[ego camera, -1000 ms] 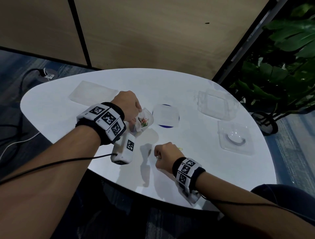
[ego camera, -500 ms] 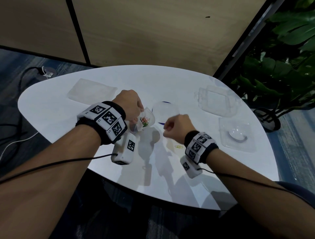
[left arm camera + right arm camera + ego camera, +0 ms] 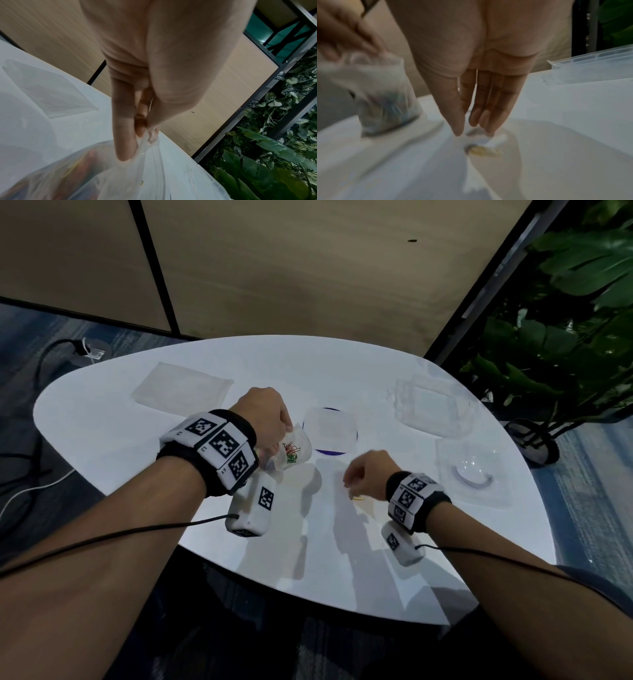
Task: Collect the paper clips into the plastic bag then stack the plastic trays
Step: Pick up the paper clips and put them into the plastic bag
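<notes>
My left hand (image 3: 274,433) pinches the top edge of a small clear plastic bag (image 3: 294,451) that holds several coloured paper clips and hangs just above the white table (image 3: 102,433). The left wrist view shows thumb and fingers (image 3: 125,135) gripping the bag (image 3: 102,175). My right hand (image 3: 347,484) hovers right of the bag, fingers pointing down over a yellow paper clip (image 3: 358,498). In the right wrist view the thumb and straight fingers (image 3: 469,129) are slightly apart above that blurred clip (image 3: 483,151), holding nothing. The bag (image 3: 385,97) is at left there.
Clear plastic trays lie on the table: a deep one (image 3: 435,409) at back right, one with a round dimple (image 3: 476,470) near the right edge, a square one over a blue disc (image 3: 330,429) in the middle. A flat frosted sheet (image 3: 181,388) lies back left. Plants stand right.
My right hand rose from the table's front to the bag's mouth, then dropped back right and down over the yellow clip. The left hand kept holding the bag in place.
</notes>
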### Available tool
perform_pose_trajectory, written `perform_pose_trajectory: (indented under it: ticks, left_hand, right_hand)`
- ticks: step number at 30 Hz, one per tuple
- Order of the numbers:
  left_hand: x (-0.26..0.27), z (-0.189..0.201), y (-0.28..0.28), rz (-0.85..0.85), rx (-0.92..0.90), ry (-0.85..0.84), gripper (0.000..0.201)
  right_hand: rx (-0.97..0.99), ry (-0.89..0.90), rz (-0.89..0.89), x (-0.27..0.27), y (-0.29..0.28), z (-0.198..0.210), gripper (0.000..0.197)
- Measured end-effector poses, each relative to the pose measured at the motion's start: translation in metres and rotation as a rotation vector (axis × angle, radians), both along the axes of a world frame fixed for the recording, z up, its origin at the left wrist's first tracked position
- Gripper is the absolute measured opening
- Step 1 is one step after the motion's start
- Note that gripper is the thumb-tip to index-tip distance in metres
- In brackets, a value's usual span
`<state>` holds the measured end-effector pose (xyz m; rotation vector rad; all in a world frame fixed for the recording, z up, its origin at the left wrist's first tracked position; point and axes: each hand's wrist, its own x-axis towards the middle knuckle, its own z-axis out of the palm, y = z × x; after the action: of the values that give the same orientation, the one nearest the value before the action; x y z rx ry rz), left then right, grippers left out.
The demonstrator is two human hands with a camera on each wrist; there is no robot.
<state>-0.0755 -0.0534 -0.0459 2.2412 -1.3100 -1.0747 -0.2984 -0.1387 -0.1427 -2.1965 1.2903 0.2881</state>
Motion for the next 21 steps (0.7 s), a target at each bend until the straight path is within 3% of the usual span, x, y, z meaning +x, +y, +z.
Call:
perform_pose_trajectory:
  ticks: [4,10,12,17,19,21]
  left_hand:
    - [-0.004,0.003,0.001,-0.032,0.008,0.002,0.024]
    - [-0.009,0.005,0.001,-0.06,0.02,0.056,0.026]
    - [-0.009,0.004,0.001,-0.072,0.015,0.065,0.026]
    - [-0.014,0.003,-0.001,-0.123,0.005,0.08,0.027]
    - [-0.016,0.003,-0.002,-0.155,0.001,0.073,0.027]
    - [-0.016,0.001,-0.002,-0.182,-0.007,0.065,0.027]
  right_hand:
    - [-0.012,-0.019,-0.037,-0.013,0.009,-0.017,0.018]
    - [0.173,0.042,-0.035,-0.013,0.019,-0.005,0.018]
    - [0.2,-0.107,-0.086,-0.006,0.017,0.014,0.015]
    - [0.217,-0.703,-0.206,0.023,0.02,0.069,0.02]
    - [0.145,-0.732,-0.123,0.03,0.029,0.075,0.017]
    - [0.031,-0.647,-0.007,0.035,0.038,0.068,0.01]
